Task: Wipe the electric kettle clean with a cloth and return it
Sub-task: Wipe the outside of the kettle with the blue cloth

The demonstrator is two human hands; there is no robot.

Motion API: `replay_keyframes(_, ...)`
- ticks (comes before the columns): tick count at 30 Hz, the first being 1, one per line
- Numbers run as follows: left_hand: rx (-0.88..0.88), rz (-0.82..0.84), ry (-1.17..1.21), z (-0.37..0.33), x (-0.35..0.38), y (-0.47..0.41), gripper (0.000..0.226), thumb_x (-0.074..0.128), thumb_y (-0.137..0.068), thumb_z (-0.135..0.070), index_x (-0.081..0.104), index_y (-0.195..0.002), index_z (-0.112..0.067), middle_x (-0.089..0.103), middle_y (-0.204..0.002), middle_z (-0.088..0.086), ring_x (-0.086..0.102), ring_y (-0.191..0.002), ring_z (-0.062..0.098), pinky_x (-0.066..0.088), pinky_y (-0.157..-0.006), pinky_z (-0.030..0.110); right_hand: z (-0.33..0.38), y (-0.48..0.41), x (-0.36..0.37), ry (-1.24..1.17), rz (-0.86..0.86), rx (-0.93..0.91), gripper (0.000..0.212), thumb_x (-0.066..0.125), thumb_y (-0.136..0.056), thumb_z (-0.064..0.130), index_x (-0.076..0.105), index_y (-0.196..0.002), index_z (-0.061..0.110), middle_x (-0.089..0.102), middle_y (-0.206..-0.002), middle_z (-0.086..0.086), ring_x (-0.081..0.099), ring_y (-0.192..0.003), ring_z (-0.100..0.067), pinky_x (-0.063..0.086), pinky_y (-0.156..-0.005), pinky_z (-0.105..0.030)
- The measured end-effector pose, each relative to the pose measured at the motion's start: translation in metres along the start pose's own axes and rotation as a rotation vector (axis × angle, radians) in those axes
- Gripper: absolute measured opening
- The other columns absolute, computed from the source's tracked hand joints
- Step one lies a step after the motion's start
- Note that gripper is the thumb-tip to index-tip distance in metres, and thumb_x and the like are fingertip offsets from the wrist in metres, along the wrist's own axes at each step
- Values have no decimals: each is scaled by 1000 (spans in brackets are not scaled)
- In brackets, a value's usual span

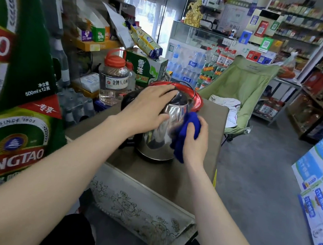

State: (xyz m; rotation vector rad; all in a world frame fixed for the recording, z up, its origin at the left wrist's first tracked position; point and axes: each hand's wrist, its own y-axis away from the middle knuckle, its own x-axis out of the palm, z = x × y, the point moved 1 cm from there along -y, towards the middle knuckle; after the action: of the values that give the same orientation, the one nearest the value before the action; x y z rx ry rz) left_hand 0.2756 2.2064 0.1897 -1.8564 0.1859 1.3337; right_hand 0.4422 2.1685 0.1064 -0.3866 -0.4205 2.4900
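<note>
A shiny steel electric kettle (160, 136) with a dark lid stands on a small brown table (147, 174). My left hand (148, 109) lies over the kettle's top and upper left side, its fingers spread across the lid and its thumb on the steel wall. My right hand (195, 141) grips a bunched blue cloth (183, 136) and presses it against the kettle's right side. The kettle's handle is mostly hidden behind my left hand.
A red bucket (197, 100) with a wire handle stands behind the kettle. A large clear jug (114, 81) with a red cap is at the back left. Green beer cartons (17, 87) rise on the left. A green folding chair (239, 90) stands behind the table, with open floor to its right.
</note>
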Motion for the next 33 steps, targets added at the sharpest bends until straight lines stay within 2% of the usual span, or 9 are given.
replay_keyframes(3,22,-18,-51,0,6,0,76,65,-88,-34,28,-151,-15,28,-157,5,25,-144,24,17,-119,38,-28,25,-5,46,39,212,33,49,-101,21,50,-134,23,60,-132,-1,56,-122,-22,40,-94,-26)
replay_keyframes(9,54,-20,-92,1,4,1,76,69,-85,-31,33,-149,-11,32,-155,9,30,-142,28,19,-116,40,25,10,-6,90,12,-218,33,56,-98,15,55,-130,18,55,-129,4,48,-111,0,31,-91,1)
replay_keyframes(11,50,-15,-88,2,4,1,76,69,-86,-30,33,-149,-11,32,-155,9,30,-142,28,19,-116,40,25,-14,-2,43,13,-134,31,53,-99,19,55,-130,22,58,-124,6,52,-109,-4,37,-92,-5)
replay_keyframes(14,50,-22,-86,3,6,2,76,69,-86,-31,32,-150,-12,31,-156,8,29,-142,28,17,-116,38,-12,-22,1,-47,38,234,28,50,-98,29,56,-125,28,64,-116,2,61,-111,-24,49,-97,-34)
replay_keyframes(16,49,-28,-85,4,9,2,77,69,-86,-31,31,-150,-13,30,-157,7,28,-143,27,16,-116,38,-29,3,3,15,38,337,28,49,-97,27,55,-124,26,65,-116,-3,61,-113,-30,48,-97,-38)
replay_keyframes(23,51,-54,-79,4,12,4,77,66,-85,-36,31,-150,-13,29,-156,6,27,-143,26,15,-117,37,17,24,2,45,-52,-105,30,53,-98,16,54,-128,19,53,-123,4,51,-109,-6,39,-92,-17)
replay_keyframes(25,49,-46,-78,3,10,5,79,67,-85,-38,31,-150,-12,29,-156,7,27,-142,26,15,-117,38,19,-8,3,30,-37,-14,29,51,-98,20,55,-127,22,58,-124,2,54,-109,-11,41,-92,-23)
replay_keyframes(28,51,-42,-67,2,8,6,79,66,-85,-40,30,-150,-13,28,-157,5,26,-143,24,14,-118,37,13,-56,4,-107,43,331,24,48,-99,24,57,-121,26,65,-122,-5,61,-105,-22,51,-96,-41)
replay_keyframes(33,46,-34,-3,6,7,8,79,61,-87,-47,27,-151,-18,24,-159,0,19,-146,18,9,-121,35,13,-75,6,-361,216,496,25,42,-103,17,65,-106,27,69,-109,-2,65,-102,-21,53,-95,-41)
